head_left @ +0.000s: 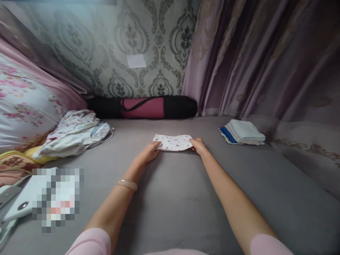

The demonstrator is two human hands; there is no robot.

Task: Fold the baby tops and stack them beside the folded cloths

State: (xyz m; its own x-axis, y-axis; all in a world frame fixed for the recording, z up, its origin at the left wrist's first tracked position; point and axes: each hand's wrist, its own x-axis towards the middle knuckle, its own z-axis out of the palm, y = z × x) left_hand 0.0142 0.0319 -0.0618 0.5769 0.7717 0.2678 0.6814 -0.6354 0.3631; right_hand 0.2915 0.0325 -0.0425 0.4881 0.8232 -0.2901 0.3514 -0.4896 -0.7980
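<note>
A small white cloth (175, 142) with a scattered print is stretched between my hands, just over the grey bed sheet. My left hand (153, 150), below a pale bangle (127, 184), pinches its left end. The right end is gripped by my right hand (198, 145), thumb on top and fingers underneath. The cloth looks folded into a flat, wide strip. Whether it touches the sheet I cannot tell.
Folded cloths (243, 131) are stacked at the right. Crumpled clothes (77, 134) lie at the left by a floral pillow (29, 95). A black and pink bag (143, 107) lines the wall. At lower left are a white device (29, 194) and a blurred item.
</note>
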